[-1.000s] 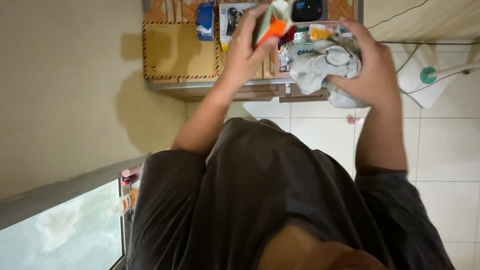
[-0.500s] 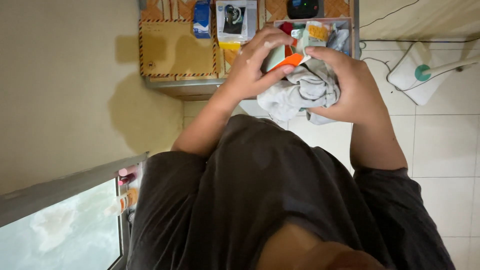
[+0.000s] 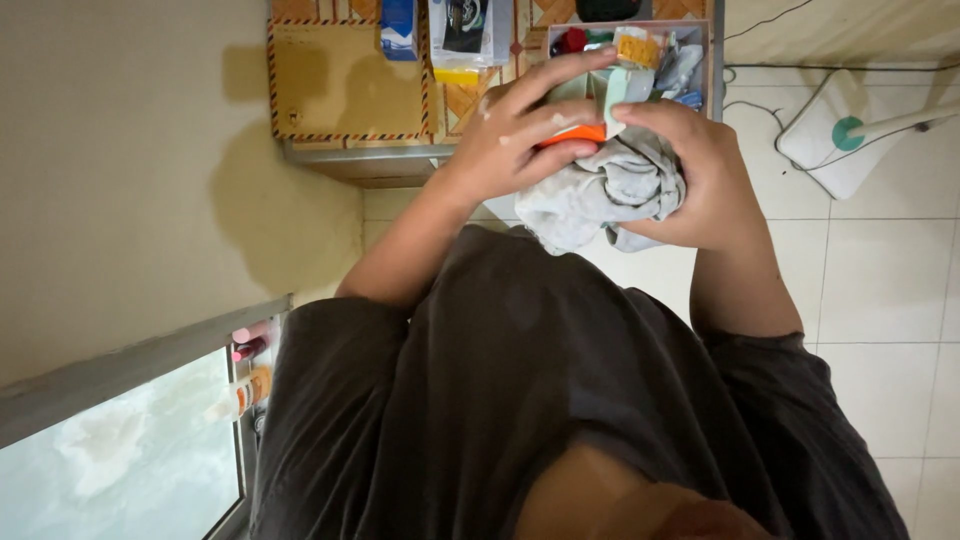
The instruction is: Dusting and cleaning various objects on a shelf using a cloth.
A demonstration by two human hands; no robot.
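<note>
My left hand [image 3: 520, 135] grips a small flat item with an orange and pale green surface [image 3: 590, 128], fingers wrapped over its top. My right hand [image 3: 700, 170] holds a crumpled grey cloth [image 3: 600, 195] bunched against that item, with the thumb pressing near the pale green edge. Both hands meet in front of my chest, above the edge of a wooden cabinet [image 3: 360, 160]. Most of the small item is hidden by my fingers.
On the cabinet top lie a brown padded envelope [image 3: 335, 85], a blue carton [image 3: 398, 25], a boxed gadget [image 3: 465, 35] and a pink tray [image 3: 712, 60] full of small packets. A white fan base [image 3: 850, 140] stands on the tiled floor. A mirror [image 3: 120, 470] is at lower left.
Both hands came back from the tray toward my chest and closed together; the cloth now presses against the orange and green item.
</note>
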